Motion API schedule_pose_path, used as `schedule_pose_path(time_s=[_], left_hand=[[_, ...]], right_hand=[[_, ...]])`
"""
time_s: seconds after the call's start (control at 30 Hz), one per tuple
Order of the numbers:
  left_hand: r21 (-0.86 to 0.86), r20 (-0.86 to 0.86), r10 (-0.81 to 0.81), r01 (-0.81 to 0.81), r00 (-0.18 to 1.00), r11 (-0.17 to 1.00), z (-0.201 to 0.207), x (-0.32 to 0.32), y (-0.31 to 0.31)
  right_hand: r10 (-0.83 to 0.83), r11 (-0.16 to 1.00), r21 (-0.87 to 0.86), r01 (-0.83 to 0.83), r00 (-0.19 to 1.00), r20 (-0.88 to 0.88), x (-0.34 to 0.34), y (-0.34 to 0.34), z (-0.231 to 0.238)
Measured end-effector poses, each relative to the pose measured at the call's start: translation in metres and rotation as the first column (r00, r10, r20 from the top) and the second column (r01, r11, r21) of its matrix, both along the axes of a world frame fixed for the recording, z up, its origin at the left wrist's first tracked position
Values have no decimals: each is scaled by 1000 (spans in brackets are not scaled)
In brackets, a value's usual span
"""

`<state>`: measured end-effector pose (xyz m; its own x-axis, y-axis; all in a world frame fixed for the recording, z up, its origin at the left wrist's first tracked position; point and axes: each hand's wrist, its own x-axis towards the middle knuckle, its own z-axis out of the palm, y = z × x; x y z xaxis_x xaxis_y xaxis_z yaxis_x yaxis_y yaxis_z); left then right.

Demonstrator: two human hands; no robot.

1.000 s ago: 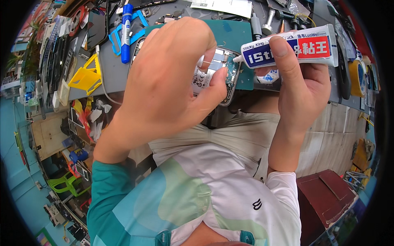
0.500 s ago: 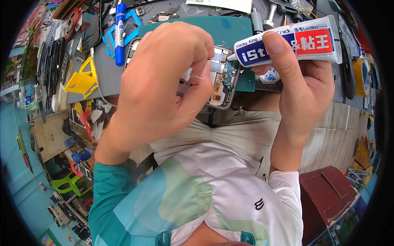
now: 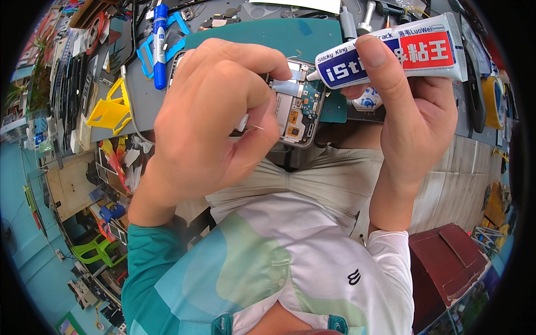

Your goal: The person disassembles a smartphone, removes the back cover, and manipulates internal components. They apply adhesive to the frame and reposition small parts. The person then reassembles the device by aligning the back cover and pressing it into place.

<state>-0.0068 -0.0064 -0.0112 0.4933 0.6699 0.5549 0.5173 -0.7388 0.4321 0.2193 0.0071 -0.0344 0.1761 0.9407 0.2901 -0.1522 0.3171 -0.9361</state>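
In my right hand [image 3: 416, 125] is a white, blue and red glue tube [image 3: 432, 49], pinched between thumb and fingers. Its narrow nozzle points left, over the right end of an opened phone [image 3: 301, 114] with bare circuit boards. My left hand [image 3: 204, 120] is curled, thumb and fingers closed on a small white cap with a thin pin [image 3: 258, 128]; the fingers partly cover this piece. That hand also hides much of the phone from view. Beneath the phone lies a green work mat [image 3: 312, 36].
Left of the mat lie a blue marker [image 3: 161, 50], a blue plastic frame [image 3: 147, 56] and a yellow plastic bracket [image 3: 109, 109]. Tools, including a metal screwdriver-like piece [image 3: 367, 19], lie at the far right. A dark red box [image 3: 446, 268] stands at the lower right.
My left hand has shifted slightly left and toward me with the cap, uncovering more of the phone. The tube has tilted a little, its back end higher.
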Motion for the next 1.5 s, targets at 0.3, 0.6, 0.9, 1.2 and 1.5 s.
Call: schedule_pose_path(time_s=[0.3, 0.6, 0.9, 1.2, 1.5], left_hand=[[16, -12, -17, 18, 1000, 1000, -2, -3, 1], [42, -53, -18, 21, 998, 999, -2, -3, 0], [43, -110, -39, 44, 993, 998, 0, -7, -3], [102, -215, -52, 75, 975, 992, -2, -11, -7], [194, -290, -88, 149, 953, 970, 0, -15, 1]], right_hand=[[16, 1000, 21, -16, 999, 29, 2, 1, -2], [1, 1000, 23, -2, 1000, 31, -1, 2, 1], [2, 1000, 25, -2, 1000, 30, 0, 3, -1], [-38, 999, -11, 38, 998, -50, 1, 7, 3], [29, 998, 64, -15, 970, -239, 34, 21, -13]])
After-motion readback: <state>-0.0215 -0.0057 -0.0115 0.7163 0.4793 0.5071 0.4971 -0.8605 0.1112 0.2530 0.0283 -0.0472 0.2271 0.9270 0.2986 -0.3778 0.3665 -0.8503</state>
